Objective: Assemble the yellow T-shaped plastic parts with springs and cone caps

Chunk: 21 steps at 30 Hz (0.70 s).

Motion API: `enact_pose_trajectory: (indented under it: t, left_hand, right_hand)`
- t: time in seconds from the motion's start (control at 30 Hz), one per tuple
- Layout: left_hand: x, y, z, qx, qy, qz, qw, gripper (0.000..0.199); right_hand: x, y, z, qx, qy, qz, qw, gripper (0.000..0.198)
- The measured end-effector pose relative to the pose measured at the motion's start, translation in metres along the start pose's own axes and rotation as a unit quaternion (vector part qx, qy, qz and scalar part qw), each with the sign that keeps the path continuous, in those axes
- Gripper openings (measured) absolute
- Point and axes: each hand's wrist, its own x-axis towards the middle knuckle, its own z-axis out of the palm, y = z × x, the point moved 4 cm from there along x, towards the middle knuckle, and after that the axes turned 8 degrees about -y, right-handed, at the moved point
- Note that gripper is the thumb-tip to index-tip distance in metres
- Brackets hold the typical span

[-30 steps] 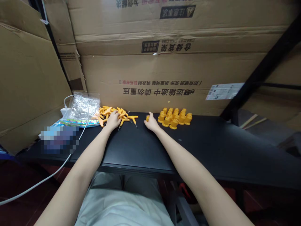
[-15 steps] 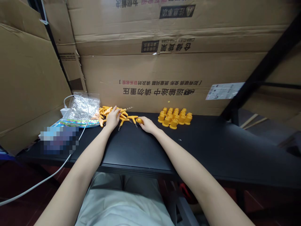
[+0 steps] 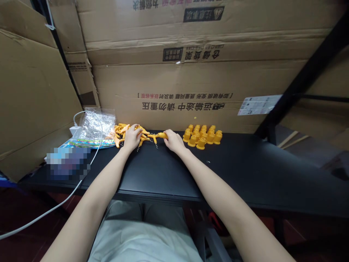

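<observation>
Squarely before you, your right grip (image 3: 175, 141) pinches a yellow piece (image 3: 162, 135), its long axis running roughly level along the surface (image 3: 163, 174), its free end aimed left toward your left grip (image 3: 132, 138). At that end, in the gap between your two grips, lies a lone corkscrew (image 3: 155, 137), crossbar away from you, coil pointing back toward you; whether piece and crossbar touch or merely overlap, you cannot tell from this angle. The corkscrew sits nearer your right grip than your left. Across the gap, your left grip bends over the heap (image 3: 119, 141) of corkscrews; whether it pinches one among so many yellow handles, you cannot tell. By any reading, the line between your grips matters most: the piece faces your left grip almost end-on, across a short gap. Just beyond your right grip, the cups (image 3: 201, 143) stand upright in a cluster. Left of the heap lies a clear bag (image 3: 99, 122); behind everything rises cardboard (image 3: 174, 80).
</observation>
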Motion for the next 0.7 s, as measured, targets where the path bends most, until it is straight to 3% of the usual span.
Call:
enact_pose_trajectory:
  t: [0.47, 0.7]
  left_hand:
    - [-0.001, -0.001, 0.004, 0.004, -0.013, 0.0, 1.0, 0.017]
    - [0.0, 0.008, 0.007, -0.045, 0.001, 0.04, 0.998, 0.017]
  right_hand:
    - [-0.002, 0.0, -0.001, -0.037, -0.058, 0.031, 0.997, 0.033]
    - [0.001, -0.011, 0.0, 0.041, 0.007, -0.082, 0.996, 0.033]
